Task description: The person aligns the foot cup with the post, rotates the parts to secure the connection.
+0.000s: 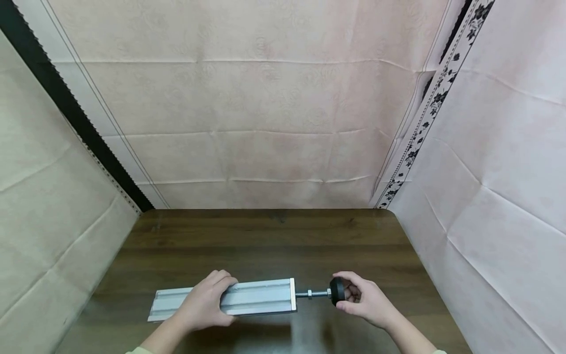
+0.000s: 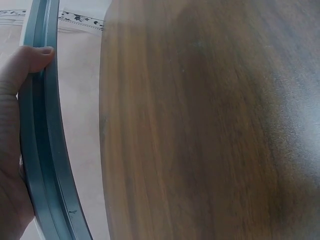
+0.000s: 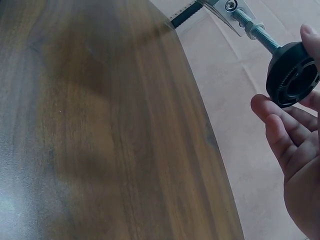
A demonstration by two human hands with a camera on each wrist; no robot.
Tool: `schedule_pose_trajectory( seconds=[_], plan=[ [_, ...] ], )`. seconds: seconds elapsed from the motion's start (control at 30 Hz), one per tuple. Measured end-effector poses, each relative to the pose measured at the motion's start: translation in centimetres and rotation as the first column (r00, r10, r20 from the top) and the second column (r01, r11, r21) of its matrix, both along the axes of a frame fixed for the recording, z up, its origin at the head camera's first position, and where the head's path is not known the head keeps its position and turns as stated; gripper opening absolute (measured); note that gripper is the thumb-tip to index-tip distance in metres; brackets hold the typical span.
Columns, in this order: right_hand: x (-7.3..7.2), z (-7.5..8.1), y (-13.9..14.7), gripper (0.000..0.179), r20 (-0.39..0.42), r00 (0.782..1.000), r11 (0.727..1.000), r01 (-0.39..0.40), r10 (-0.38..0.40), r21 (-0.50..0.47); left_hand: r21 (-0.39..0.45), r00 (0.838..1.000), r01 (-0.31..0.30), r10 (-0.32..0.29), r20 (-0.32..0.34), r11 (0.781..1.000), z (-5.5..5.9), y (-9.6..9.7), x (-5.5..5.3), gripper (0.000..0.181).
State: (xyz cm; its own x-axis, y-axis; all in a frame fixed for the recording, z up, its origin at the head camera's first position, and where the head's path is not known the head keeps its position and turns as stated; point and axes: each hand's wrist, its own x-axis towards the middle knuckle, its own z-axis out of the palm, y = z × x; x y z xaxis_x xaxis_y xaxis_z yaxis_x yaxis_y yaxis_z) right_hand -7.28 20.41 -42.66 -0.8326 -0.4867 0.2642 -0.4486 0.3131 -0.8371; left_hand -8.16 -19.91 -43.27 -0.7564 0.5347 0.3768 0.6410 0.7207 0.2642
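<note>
A long silver aluminium profile (image 1: 261,297) is held above the table, lying crosswise in the head view. My left hand (image 1: 208,302) grips it around its middle, thumb on the near edge and fingers over the far edge. From the profile's right end plate (image 1: 293,295) sticks a threaded rod (image 1: 319,293) with a nut on it. A round black levelling foot (image 1: 337,290) caps the rod's outer end. My right hand (image 1: 364,301) pinches the foot's rim between thumb and fingers. In the right wrist view the foot's hollow underside (image 3: 300,80) shows, with other fingers curled below it.
Beneath both hands lies a dark brown wooden table (image 1: 265,236) with rounded far corners. Pale cloth hangs behind it (image 1: 265,157) and along the left (image 1: 53,221) and right (image 1: 495,206) sides. Shadows of the hands and profile fall on the tabletop.
</note>
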Motion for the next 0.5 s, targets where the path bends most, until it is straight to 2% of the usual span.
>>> schedule_pose_trajectory(
  seconds=[0.17, 0.5],
  plan=[
    [0.01, 0.3, -0.07, 0.045, 0.025, 1.0, 1.0, 0.009, -0.009, -0.004, 0.0, 1.0, 0.002, -0.002, -0.007, 1.0, 0.03, 0.05, -0.03, 0.062],
    [0.0, 0.08, -0.07, 0.042, -0.007, 1.0, 1.0, 0.009, -0.009, -0.019, 0.004, 1.0, 0.003, -0.002, -0.024, 1.0, -0.05, 0.06, 0.02, 0.063]
  ],
)
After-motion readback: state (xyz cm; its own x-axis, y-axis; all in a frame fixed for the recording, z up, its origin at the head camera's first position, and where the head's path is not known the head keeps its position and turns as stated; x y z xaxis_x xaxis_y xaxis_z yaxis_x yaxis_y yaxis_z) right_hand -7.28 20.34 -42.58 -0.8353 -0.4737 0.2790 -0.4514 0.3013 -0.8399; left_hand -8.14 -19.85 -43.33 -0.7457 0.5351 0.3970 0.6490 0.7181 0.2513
